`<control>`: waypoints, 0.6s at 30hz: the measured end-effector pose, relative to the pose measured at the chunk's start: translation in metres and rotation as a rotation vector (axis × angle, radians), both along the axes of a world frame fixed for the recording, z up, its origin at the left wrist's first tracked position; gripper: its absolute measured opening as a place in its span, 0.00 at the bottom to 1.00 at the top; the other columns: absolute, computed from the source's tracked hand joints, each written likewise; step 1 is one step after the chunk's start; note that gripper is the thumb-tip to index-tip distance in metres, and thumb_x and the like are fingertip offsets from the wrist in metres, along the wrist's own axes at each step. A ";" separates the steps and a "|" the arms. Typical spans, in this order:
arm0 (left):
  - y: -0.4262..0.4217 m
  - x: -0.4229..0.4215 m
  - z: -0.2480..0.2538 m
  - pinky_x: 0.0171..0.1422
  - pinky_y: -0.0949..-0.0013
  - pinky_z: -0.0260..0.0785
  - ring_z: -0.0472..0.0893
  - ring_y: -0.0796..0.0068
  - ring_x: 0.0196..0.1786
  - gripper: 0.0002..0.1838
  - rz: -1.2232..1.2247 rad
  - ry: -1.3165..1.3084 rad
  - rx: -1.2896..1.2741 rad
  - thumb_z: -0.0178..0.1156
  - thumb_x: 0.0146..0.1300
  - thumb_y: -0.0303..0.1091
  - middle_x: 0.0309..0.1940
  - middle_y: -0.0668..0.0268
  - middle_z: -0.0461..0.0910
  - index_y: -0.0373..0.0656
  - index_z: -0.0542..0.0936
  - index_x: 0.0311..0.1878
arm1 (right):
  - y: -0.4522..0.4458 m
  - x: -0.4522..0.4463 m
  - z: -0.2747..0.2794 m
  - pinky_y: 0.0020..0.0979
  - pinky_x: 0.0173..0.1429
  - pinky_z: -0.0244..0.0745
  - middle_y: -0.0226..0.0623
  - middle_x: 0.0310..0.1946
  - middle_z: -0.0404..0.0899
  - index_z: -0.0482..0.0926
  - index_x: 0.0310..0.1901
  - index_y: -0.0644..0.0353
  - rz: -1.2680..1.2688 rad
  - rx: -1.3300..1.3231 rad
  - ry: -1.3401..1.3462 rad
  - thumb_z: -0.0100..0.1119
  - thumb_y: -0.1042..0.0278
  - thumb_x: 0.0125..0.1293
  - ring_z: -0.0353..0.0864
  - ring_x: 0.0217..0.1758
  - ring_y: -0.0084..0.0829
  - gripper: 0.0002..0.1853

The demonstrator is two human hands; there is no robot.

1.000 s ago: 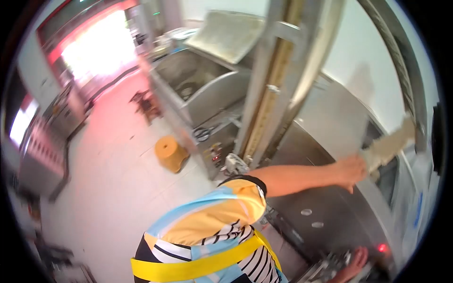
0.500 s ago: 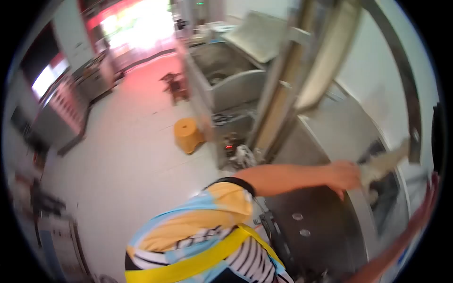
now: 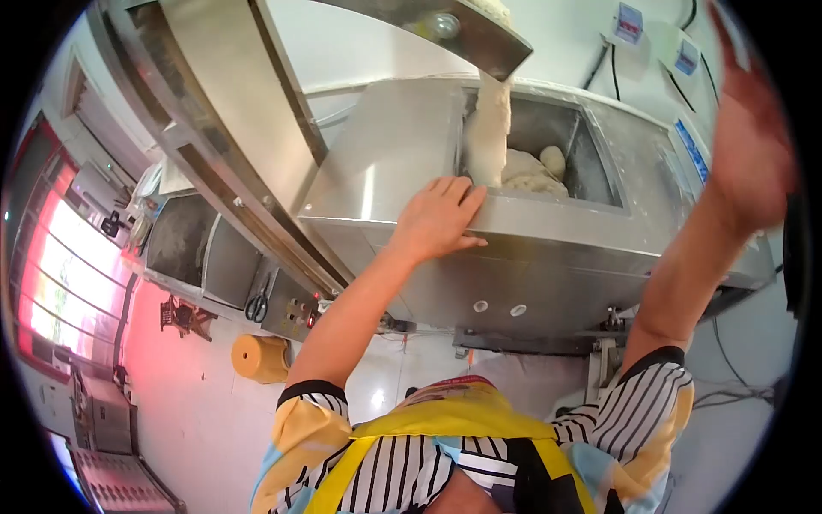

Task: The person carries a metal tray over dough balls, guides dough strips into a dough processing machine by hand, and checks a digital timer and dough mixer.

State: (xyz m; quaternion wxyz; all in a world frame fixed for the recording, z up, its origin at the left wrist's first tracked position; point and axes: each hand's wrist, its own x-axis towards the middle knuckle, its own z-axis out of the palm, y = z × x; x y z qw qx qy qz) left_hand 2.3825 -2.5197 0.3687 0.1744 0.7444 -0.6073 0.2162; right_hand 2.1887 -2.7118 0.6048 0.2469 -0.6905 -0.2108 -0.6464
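Observation:
My left hand (image 3: 439, 218) lies on the front rim of a stainless-steel machine (image 3: 548, 218), fingers flat and thumb apart. Just beyond its fingertips, a long pale strip of dough (image 3: 490, 128) hangs down into the machine's square hopper (image 3: 597, 163). Inside the hopper sits a lump of dough (image 3: 529, 171), with a rounder piece beside it. Over the hopper, a flat metal bar (image 3: 449, 30) has dough passing behind its end. My right hand (image 3: 758, 128) is raised high at the right edge of the view; its fingers are blurred and partly cut off.
A tall metal frame (image 3: 223, 171) slants up on the left. Beyond it are an open metal bin (image 3: 178, 244), black-handled scissors (image 3: 257, 306) and a yellow stool (image 3: 259, 358). Switch boxes (image 3: 629, 23) with cables are on the wall, and more cables hang at the lower right.
The view has swung right, bringing the hopper to the centre. My left hand stays near the hopper edge beside the dough strip. My right arm has gone up from lower right.

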 end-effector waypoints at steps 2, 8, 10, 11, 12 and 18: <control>0.003 0.001 0.000 0.60 0.60 0.65 0.72 0.57 0.55 0.39 -0.029 0.003 0.002 0.71 0.40 0.52 0.52 0.61 0.71 0.45 0.72 0.56 | 0.020 -0.040 -0.006 0.56 0.71 0.49 0.38 0.63 0.66 0.69 0.61 0.51 -0.373 0.084 -0.030 0.41 0.41 0.65 0.63 0.67 0.41 0.29; 0.073 -0.034 0.069 0.46 0.66 0.70 0.75 0.61 0.43 0.33 -0.201 0.092 -0.450 0.73 0.44 0.42 0.42 0.59 0.77 0.38 0.74 0.54 | 0.071 -0.109 -0.040 0.55 0.70 0.51 0.39 0.63 0.67 0.68 0.61 0.52 -0.087 -0.904 -0.050 0.41 0.43 0.65 0.64 0.66 0.41 0.29; 0.121 -0.064 0.121 0.39 0.68 0.68 0.76 0.65 0.37 0.32 -0.184 -0.088 -0.633 0.74 0.43 0.42 0.37 0.63 0.78 0.38 0.76 0.52 | 0.086 -0.107 -0.047 0.55 0.70 0.51 0.39 0.62 0.67 0.67 0.61 0.53 -0.028 -1.021 -0.014 0.41 0.43 0.66 0.65 0.66 0.41 0.29; 0.138 -0.076 0.140 0.39 0.68 0.68 0.76 0.65 0.37 0.32 -0.235 -0.179 -0.709 0.73 0.43 0.42 0.36 0.63 0.78 0.38 0.75 0.51 | 0.091 -0.105 -0.050 0.54 0.70 0.51 0.39 0.62 0.67 0.67 0.62 0.53 -0.011 -1.054 -0.002 0.41 0.44 0.66 0.65 0.66 0.41 0.29; 0.154 -0.087 0.159 0.39 0.68 0.68 0.76 0.65 0.37 0.31 -0.289 -0.271 -0.775 0.73 0.43 0.42 0.36 0.63 0.78 0.38 0.75 0.51 | 0.095 -0.104 -0.050 0.54 0.69 0.52 0.39 0.62 0.67 0.67 0.62 0.53 -0.001 -1.080 0.001 0.41 0.44 0.66 0.65 0.66 0.41 0.29; 0.180 -0.124 0.205 0.38 0.68 0.67 0.75 0.66 0.35 0.28 -0.523 -0.522 -0.854 0.72 0.45 0.40 0.34 0.63 0.77 0.39 0.75 0.48 | 0.104 -0.107 -0.048 0.53 0.69 0.53 0.40 0.62 0.67 0.65 0.62 0.54 -0.009 -1.136 0.013 0.41 0.46 0.66 0.66 0.65 0.42 0.28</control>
